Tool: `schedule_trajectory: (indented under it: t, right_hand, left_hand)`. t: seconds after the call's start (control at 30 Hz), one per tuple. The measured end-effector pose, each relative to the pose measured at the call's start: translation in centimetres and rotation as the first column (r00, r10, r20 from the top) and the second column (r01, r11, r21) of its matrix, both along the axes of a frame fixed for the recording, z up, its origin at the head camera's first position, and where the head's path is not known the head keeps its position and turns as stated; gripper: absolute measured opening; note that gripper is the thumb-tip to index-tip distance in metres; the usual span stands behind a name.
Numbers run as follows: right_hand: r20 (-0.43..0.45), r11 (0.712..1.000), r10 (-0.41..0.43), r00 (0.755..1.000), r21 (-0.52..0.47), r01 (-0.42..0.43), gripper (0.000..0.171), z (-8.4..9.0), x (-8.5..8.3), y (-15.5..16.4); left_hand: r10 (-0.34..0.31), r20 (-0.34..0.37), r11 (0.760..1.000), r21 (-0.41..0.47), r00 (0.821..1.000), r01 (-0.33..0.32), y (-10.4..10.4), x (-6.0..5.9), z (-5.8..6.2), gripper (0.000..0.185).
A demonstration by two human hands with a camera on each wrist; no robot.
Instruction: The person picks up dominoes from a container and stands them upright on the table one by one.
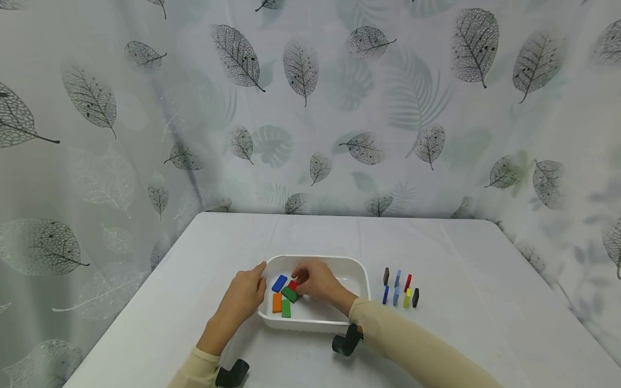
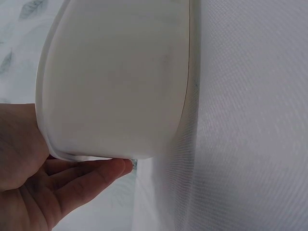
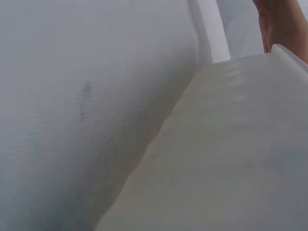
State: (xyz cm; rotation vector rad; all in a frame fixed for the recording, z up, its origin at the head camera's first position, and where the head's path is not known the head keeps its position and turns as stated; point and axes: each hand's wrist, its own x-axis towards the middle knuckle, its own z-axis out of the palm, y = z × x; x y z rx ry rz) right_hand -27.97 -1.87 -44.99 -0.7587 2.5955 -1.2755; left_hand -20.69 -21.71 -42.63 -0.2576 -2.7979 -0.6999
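A white plastic tray (image 1: 317, 325) sits on the table with several small coloured blocks inside its left half. My left hand (image 1: 245, 293) holds the tray's left end; in the left wrist view its fingers (image 2: 91, 185) lie along the outer wall, with the base of the thumb up at the rim. Inside the tray, my right hand (image 1: 317, 280) pinches a red block (image 1: 292, 285) at its fingertips. Close around it lie a dark green block (image 1: 289, 294), a blue block (image 1: 279, 283), an orange block (image 1: 277, 303) and a lighter green block (image 1: 286, 309).
Right of the tray, several thin blocks stand upright in rows on the white table (image 1: 461, 334), among them a yellow block (image 1: 407, 298), a red upright block (image 1: 408, 283) and a black block (image 1: 415, 297). A leaf-patterned curtain (image 1: 320, 124) hangs behind the table.
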Motion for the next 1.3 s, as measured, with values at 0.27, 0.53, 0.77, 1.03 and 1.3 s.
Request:
schedule_trajectory:
  t: [0.27,0.53,0.77,1.03,1.3]
  right_hand:
    - [0.018,0.994,-0.019,1.000,0.105,0.017,0.022,0.1,0.1,-0.4]
    - [0.012,0.997,-0.038,0.999,0.068,0.037,0.006,0.3,0.2,-0.2]
    - [0.036,0.997,-0.074,0.997,-0.004,0.074,0.004,0.4,0.3,-0.1]
    - [0.080,0.995,-0.072,0.994,-0.056,0.077,0.012,0.9,0.5,0.3]
    - [0.123,0.988,-0.050,0.991,-0.137,0.067,0.020,1.9,1.1,1.1]
  left_hand:
    - [0.004,0.013,1.000,0.010,1.000,-0.004,0.0,0.1,0.1,0.042]
    - [0.004,0.009,1.000,0.007,1.000,-0.004,0.2,0.2,0.2,0.042]
    - [-0.011,-0.006,1.000,0.016,1.000,0.011,0.1,0.2,0.0,0.041]
    - [-0.009,-0.007,1.000,0.008,1.000,0.009,0.1,0.1,-0.2,0.041]
    - [-0.002,-0.002,1.000,0.005,1.000,0.002,0.1,0.0,0.0,0.042]
